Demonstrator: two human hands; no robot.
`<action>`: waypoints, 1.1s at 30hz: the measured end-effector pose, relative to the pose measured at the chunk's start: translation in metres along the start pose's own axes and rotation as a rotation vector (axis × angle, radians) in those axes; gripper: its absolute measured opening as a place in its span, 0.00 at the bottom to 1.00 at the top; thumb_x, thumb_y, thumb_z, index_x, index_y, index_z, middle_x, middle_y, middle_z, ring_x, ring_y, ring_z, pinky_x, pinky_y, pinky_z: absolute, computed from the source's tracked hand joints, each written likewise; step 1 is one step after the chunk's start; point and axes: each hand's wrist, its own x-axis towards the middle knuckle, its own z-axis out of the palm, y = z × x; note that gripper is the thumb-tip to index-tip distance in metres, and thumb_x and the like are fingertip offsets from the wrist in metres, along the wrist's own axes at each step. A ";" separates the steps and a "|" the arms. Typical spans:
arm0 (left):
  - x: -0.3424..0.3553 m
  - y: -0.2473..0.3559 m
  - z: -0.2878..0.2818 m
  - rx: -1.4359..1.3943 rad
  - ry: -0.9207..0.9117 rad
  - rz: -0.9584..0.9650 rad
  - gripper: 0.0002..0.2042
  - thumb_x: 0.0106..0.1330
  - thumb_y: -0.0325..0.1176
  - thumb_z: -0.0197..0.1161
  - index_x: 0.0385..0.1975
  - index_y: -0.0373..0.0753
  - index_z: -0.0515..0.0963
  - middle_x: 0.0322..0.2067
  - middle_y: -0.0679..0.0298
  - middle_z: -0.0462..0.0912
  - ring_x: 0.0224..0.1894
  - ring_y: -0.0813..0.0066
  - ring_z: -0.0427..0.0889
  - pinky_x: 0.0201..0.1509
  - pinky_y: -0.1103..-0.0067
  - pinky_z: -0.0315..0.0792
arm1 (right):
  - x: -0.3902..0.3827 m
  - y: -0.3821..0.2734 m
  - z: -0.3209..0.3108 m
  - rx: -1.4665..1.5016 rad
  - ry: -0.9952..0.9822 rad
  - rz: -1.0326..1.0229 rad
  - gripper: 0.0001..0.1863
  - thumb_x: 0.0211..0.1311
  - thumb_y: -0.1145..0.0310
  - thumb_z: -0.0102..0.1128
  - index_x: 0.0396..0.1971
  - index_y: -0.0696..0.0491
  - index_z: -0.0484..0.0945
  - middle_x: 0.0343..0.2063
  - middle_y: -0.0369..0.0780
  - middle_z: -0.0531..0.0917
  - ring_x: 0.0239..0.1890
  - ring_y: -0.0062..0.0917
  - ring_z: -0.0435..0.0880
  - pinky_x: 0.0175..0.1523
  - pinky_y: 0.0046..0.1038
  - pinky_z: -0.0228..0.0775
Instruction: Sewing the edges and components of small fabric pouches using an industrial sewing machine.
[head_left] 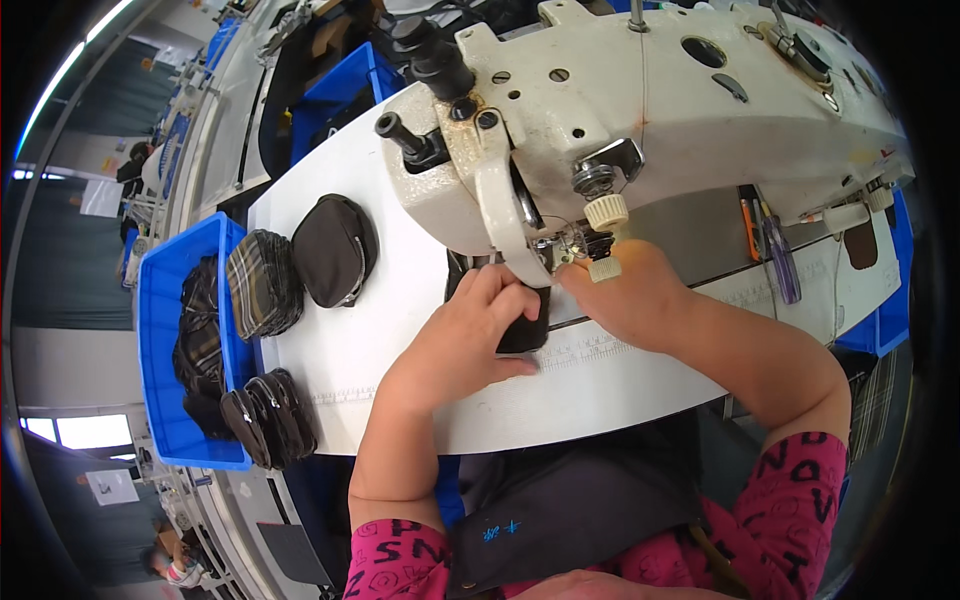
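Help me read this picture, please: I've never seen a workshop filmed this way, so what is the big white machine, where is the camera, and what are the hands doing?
The camera sits on the person's head and looks down, so the lens bends straight edges. The two forearms in pink sleeves are the person's own. The white machine is an industrial sewing machine on a white table. The left hand presses a small black piece flat under the needle area; the right hand steadies it from the other side, its fingers partly hidden. To the left lie a black pouch, a plaid pouch and a stack of dark pouches. A blue bin holds more fabric pieces.
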 end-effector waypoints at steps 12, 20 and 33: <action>0.007 0.003 -0.004 0.075 0.138 0.141 0.10 0.58 0.30 0.75 0.36 0.41 0.80 0.43 0.63 0.80 0.47 0.60 0.78 0.49 0.67 0.76 | 0.001 0.000 0.003 -0.038 0.153 -0.152 0.16 0.55 0.69 0.66 0.45 0.52 0.83 0.23 0.38 0.81 0.27 0.34 0.84 0.31 0.37 0.75; 0.010 0.002 0.006 -0.140 0.102 0.155 0.09 0.61 0.32 0.74 0.35 0.37 0.82 0.34 0.60 0.83 0.36 0.55 0.83 0.40 0.68 0.76 | -0.005 -0.005 0.008 -0.222 0.396 -0.391 0.11 0.51 0.68 0.65 0.35 0.53 0.82 0.24 0.33 0.79 0.24 0.25 0.80 0.28 0.29 0.70; 0.018 0.008 0.025 0.299 0.209 -0.016 0.14 0.64 0.34 0.68 0.49 0.41 0.87 0.50 0.64 0.84 0.49 0.55 0.81 0.52 0.66 0.77 | -0.011 -0.016 0.010 -0.279 0.228 -0.434 0.04 0.55 0.74 0.64 0.27 0.58 0.82 0.16 0.36 0.78 0.17 0.26 0.78 0.22 0.31 0.67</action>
